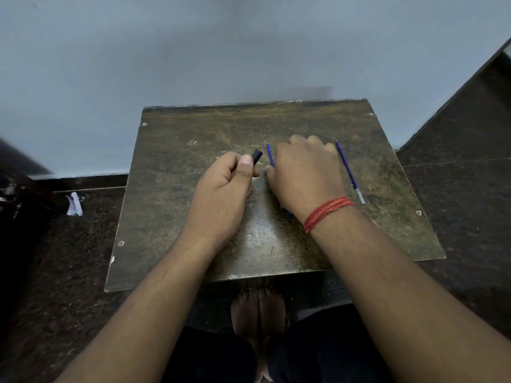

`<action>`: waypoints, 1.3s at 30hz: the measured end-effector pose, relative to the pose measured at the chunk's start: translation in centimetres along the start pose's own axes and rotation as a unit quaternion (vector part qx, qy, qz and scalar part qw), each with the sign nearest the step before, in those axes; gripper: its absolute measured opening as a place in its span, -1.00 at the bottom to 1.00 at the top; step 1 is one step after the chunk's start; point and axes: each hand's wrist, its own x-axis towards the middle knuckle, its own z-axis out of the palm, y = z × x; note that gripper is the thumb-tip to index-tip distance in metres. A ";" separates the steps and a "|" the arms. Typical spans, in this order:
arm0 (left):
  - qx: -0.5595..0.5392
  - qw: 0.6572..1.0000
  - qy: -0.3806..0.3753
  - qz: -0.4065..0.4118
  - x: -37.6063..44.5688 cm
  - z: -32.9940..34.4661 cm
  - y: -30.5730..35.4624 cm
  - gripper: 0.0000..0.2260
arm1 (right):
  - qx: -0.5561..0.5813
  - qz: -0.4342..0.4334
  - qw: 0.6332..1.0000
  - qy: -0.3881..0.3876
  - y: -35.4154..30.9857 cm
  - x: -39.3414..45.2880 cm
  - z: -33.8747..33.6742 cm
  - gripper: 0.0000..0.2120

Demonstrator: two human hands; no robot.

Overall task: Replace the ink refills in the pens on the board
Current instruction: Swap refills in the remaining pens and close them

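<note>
A worn brown board (171,189) lies in front of me. My left hand (224,186) is closed around a dark pen barrel (257,156) whose end sticks out past my thumb. My right hand (304,175), with a red thread on its wrist, rests palm down on the board. A thin blue refill (270,154) pokes out from under its fingers, and most of that refill is hidden by the hand. A second blue refill (349,171) with a clear end lies loose on the board just to the right of my right hand.
The board stands against a pale grey wall (193,51). Dark speckled floor (470,217) surrounds it. A scrap of white paper (74,204) lies on the floor to the left. My bare feet (258,310) show below the board's near edge.
</note>
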 end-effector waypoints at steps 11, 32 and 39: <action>0.001 1.000 0.004 -0.002 -0.1 0.0 0.4 -0.70 | -0.015 0.011 1.000 -0.006 0.4 0.1 -0.2 -0.78; 0.010 0.996 0.085 -0.004 -0.1 -0.2 0.9 -0.72 | 0.190 0.046 0.980 -0.031 -1.6 0.3 -1.5 -0.77; -0.012 0.994 0.100 -0.040 0.1 -0.2 0.7 -0.70 | 0.452 0.150 0.878 -0.054 -0.3 0.3 -2.1 -0.77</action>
